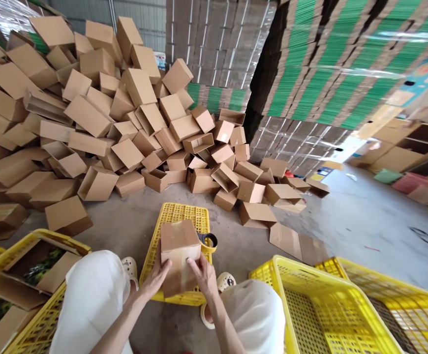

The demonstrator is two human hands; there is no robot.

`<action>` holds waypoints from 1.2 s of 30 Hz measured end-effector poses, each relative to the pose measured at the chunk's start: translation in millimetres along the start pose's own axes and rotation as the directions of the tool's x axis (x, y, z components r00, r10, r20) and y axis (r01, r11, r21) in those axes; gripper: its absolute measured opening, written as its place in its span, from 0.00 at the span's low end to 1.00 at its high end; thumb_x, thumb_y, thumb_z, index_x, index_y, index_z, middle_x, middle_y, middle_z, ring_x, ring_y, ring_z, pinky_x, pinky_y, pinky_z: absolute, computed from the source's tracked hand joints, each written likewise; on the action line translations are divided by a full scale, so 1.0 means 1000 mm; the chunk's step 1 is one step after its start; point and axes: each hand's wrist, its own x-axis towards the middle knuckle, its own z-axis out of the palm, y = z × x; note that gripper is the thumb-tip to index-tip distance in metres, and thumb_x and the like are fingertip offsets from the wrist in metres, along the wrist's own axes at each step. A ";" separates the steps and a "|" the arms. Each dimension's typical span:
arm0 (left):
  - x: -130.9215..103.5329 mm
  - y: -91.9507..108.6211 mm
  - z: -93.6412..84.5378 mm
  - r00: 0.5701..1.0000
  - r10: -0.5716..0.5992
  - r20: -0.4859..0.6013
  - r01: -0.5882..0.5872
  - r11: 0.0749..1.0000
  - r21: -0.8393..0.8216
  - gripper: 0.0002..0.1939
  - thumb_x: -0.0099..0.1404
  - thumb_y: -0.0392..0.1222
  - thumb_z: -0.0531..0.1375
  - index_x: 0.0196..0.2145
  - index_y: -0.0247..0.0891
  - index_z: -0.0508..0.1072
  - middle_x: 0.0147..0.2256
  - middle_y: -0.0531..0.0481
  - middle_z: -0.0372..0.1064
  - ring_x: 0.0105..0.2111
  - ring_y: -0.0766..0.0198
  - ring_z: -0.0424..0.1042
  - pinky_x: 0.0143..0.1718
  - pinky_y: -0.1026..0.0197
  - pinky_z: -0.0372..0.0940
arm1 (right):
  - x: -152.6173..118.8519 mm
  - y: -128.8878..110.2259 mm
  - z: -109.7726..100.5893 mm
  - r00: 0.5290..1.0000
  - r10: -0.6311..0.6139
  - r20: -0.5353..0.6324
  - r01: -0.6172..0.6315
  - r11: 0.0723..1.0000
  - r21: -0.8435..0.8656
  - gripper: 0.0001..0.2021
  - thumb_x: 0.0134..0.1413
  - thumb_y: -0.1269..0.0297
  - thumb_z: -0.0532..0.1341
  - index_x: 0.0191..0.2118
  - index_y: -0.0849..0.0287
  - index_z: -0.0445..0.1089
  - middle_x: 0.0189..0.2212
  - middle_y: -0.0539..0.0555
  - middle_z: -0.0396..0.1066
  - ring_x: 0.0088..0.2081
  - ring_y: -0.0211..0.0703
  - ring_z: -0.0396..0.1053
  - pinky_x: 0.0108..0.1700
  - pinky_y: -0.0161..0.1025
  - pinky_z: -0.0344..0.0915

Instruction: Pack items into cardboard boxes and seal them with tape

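Observation:
A small brown cardboard box (180, 241) with tape across its top and near side rests on an upturned yellow crate (184, 212) between my knees. My left hand (155, 276) grips the box's left side, its thumb along the near face. On the right side, my right hand (203, 275) holds the same box, thumb pressed on the taped face. Just beyond my right hand, a tape dispenser or tape roll (208, 241) with a dark ring lies at the crate's right edge.
A large heap of cardboard boxes (127, 152) covers the floor ahead and left. Yellow crates (284, 300) stand at my right. Another crate (47, 314) at my left holds open boxes. Bundled flat cardboard stacks (217, 44) rise behind.

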 end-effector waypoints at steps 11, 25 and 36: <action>0.027 -0.003 0.029 0.978 -0.205 -0.022 0.202 0.925 0.321 0.36 0.79 0.54 0.49 0.75 0.29 0.54 0.71 0.29 0.60 0.71 0.46 0.64 0.66 0.50 0.65 | -0.001 0.023 0.043 0.999 -0.008 -0.040 -0.006 0.943 -0.331 0.24 0.74 0.60 0.50 0.67 0.56 0.71 0.55 0.63 0.80 0.52 0.54 0.82 0.51 0.46 0.78; -0.029 -0.051 0.003 0.870 0.332 0.366 -0.493 0.546 0.677 0.50 0.71 0.49 0.64 0.79 0.50 0.39 0.78 0.47 0.39 0.78 0.45 0.43 0.72 0.36 0.56 | -0.045 0.007 0.022 0.805 0.082 0.588 0.256 0.845 -0.469 0.56 0.59 0.46 0.68 0.80 0.46 0.30 0.80 0.50 0.29 0.80 0.64 0.28 0.77 0.68 0.39; 0.080 0.005 -0.001 0.920 0.029 0.390 -0.299 0.696 0.653 0.78 0.41 0.62 0.79 0.79 0.39 0.44 0.79 0.32 0.29 0.76 0.28 0.40 0.69 0.33 0.55 | 0.041 0.008 0.027 0.778 0.145 0.611 0.227 0.842 -0.489 0.70 0.45 0.37 0.74 0.80 0.49 0.27 0.80 0.57 0.28 0.79 0.68 0.22 0.74 0.75 0.31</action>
